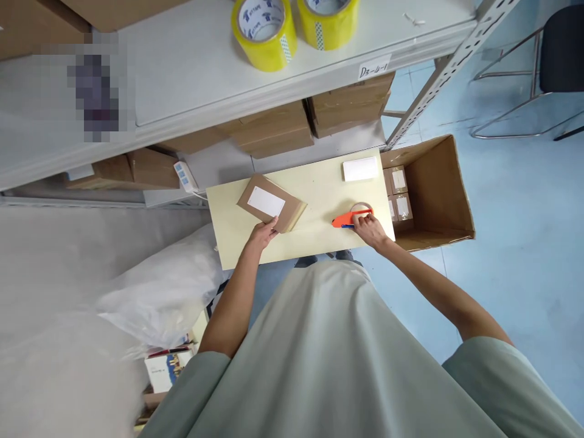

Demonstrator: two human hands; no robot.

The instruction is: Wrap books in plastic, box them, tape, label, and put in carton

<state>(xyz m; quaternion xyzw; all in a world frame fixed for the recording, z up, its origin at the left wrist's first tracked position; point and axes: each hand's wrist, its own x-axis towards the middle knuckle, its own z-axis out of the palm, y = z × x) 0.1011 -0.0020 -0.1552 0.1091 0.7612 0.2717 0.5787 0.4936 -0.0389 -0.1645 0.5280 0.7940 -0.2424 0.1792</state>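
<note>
And here we are over the pale table (246, 249), both hands busy at once: the left hand (264, 234) has the cardboard box (288, 213) by its near edge, thumb laid on top, though the fingers underneath are hidden. The box sits at an angle over the left half of the tabletop, white label (265, 201) facing up; whether it rests flat or is lifted slightly, I cannot tell. Across to the right, and the right hand (370, 230) has its fingers curled around the near side of the orange tape dispenser (344, 220), close to the table's right end, well apart from the box. So the step in hand looks like box steadied, tape tool taken up or set down; a single moment won't settle which. Any taping from here would call for a firm left grip, the dispenser brought across to the box, and its tape lined up along a seam clear of that label. Just beyond the dispenser lies a white stack (360, 169), and off the table's right end stands the big carton (438, 188), small labelled boxes (399, 179) inside it.
</note>
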